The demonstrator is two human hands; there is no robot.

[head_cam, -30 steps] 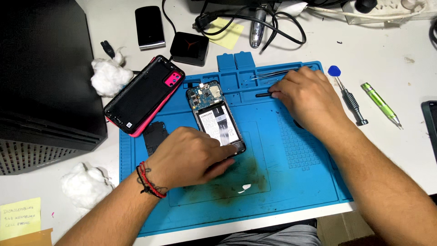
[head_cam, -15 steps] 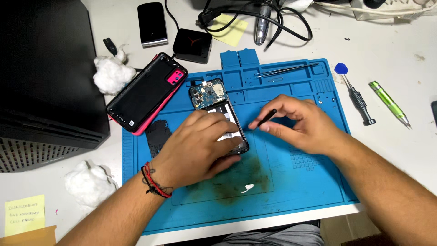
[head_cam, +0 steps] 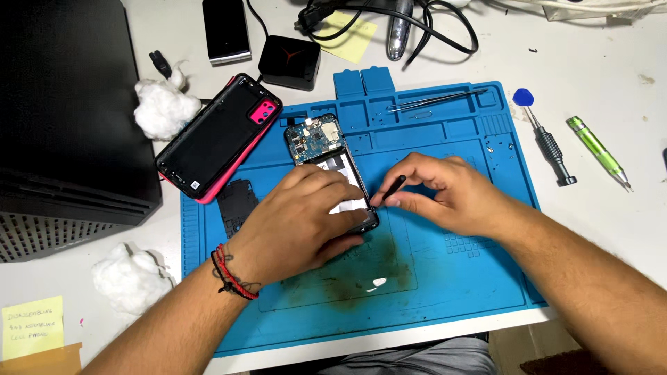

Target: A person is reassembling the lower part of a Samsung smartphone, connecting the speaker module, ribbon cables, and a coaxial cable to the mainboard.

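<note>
A black phone back cover with a pink edge (head_cam: 217,139) lies at the left rim of the blue silicone repair mat (head_cam: 458,278), with white cotton wads (head_cam: 161,107) on the white worktop (head_cam: 611,62) nearby. Right of the mat lie a black-handled screwdriver with a blue cap (head_cam: 545,139) and a green pen-shaped driver (head_cam: 597,153). Metal tweezers (head_cam: 438,101) rest in the mat's top tray, and a yellow sticky note (head_cam: 31,326) sits at lower left.

The blue mat (head_cam: 445,278) looks like matt rubber, stained dark near its middle. The back cover (head_cam: 215,139) is glossy black plastic edged in pink. Tweezers (head_cam: 438,101) shine as bare metal. Cotton balls (head_cam: 161,108) are fluffy and white on the smooth pale surface (head_cam: 597,62).
</note>
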